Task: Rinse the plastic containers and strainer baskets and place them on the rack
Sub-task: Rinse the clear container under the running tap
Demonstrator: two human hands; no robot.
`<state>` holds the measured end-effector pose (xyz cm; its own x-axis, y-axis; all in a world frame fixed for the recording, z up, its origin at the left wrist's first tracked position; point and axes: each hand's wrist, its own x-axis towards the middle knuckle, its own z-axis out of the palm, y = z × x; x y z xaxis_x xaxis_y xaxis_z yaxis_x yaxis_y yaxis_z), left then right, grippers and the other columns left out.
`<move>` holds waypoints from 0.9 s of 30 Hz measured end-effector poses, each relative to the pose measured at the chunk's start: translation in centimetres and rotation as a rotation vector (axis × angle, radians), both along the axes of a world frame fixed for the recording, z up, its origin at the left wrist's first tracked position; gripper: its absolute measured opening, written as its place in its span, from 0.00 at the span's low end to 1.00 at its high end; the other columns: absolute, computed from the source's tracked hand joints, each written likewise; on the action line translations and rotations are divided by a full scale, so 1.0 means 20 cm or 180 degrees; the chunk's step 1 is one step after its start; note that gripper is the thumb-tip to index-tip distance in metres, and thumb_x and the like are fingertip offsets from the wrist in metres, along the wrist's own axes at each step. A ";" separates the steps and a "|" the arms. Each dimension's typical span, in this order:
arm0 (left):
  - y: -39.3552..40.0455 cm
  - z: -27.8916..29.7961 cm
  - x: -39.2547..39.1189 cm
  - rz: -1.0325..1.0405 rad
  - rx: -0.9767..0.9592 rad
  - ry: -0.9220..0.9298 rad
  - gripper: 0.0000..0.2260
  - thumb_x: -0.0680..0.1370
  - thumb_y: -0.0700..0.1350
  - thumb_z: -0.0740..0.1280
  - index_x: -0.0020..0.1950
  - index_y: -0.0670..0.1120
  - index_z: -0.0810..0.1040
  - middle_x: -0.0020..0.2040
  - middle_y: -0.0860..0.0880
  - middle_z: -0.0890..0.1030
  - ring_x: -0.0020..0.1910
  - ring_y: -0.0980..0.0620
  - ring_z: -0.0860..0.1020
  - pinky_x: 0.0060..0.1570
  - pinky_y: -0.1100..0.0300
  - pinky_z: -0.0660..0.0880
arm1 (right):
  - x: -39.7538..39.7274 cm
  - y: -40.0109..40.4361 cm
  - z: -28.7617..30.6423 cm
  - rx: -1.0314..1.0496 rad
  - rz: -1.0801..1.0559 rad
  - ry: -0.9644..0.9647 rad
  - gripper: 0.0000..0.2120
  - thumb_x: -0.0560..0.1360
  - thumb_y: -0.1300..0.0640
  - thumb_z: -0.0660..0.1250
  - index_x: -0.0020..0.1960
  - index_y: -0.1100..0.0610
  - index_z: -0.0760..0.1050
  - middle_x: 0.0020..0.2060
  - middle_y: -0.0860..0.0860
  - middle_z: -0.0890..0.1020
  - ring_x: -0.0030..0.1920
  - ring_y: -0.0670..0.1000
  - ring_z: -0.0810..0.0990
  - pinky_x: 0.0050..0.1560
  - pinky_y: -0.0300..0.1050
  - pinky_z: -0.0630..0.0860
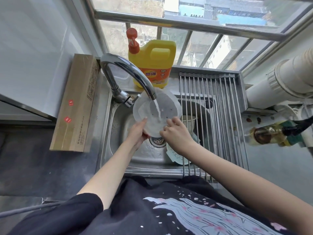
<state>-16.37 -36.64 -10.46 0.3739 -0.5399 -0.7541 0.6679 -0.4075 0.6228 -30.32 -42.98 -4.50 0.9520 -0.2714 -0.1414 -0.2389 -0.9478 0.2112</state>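
Bright daylight comes through the window (pixel 186 22) at the top, lighting the steel sink (pixel 118 133) evenly with soft shadows. Glare streaks the tap (pixel 128 72). Wide-angle distortion bends the edges; the oil bottle (pixel 271 134) at right is blurred.

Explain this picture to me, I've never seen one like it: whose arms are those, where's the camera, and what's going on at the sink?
There is no machine here. The camera sits on a person's head, looking down at their own bare arms. The left hand and right hand hold a translucent plastic container tilted under running water from the faucet, over a steel sink. A white strainer basket waits in the sink. The roll-up drying rack spans the sink's right side. Yellow dish soap stands behind, and a cardboard box lies to the left.
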 end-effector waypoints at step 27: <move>0.24 0.02 0.19 -0.1639 0.0726 -0.3885 0.22 0.81 0.48 0.60 0.28 0.47 0.60 0.26 0.50 0.64 0.28 0.51 0.64 0.34 0.56 0.57 | -0.06 -0.02 -0.24 0.3103 -0.3341 -0.1597 0.19 0.78 0.56 0.61 0.68 0.56 0.65 0.63 0.53 0.72 0.55 0.51 0.76 0.57 0.49 0.75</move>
<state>-12.61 -31.80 -10.11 0.6605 -0.7294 -0.1780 -0.5211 -0.6160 0.5908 -31.49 -43.37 -9.34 0.3956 -0.8312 -0.3907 -0.7285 -0.0249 -0.6846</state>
